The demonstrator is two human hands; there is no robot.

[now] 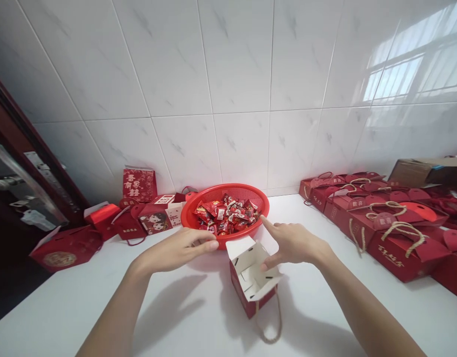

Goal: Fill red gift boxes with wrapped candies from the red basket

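A small red gift box (240, 282) stands upright on the white table with its top flaps spread, so its white inside shows. Its rope handle loops down at the front. My right hand (293, 243) is at the box's right side, thumb over the opening and index finger stretched toward the basket; it seems to hold nothing. Behind the box sits a red plastic basket (263, 198) with many wrapped candies (228, 214) in it. My left hand (183, 247) hovers at the basket's front left edge, fingers stretched out and nothing visible in them.
Rows of closed red gift boxes (377, 223) with rope handles line the right side. More assorted red boxes (154, 218) stand at the back left against the tiled wall (239, 148). A brown cardboard box (410, 173) is at the far right. A dark door frame (31, 134) borders the left.
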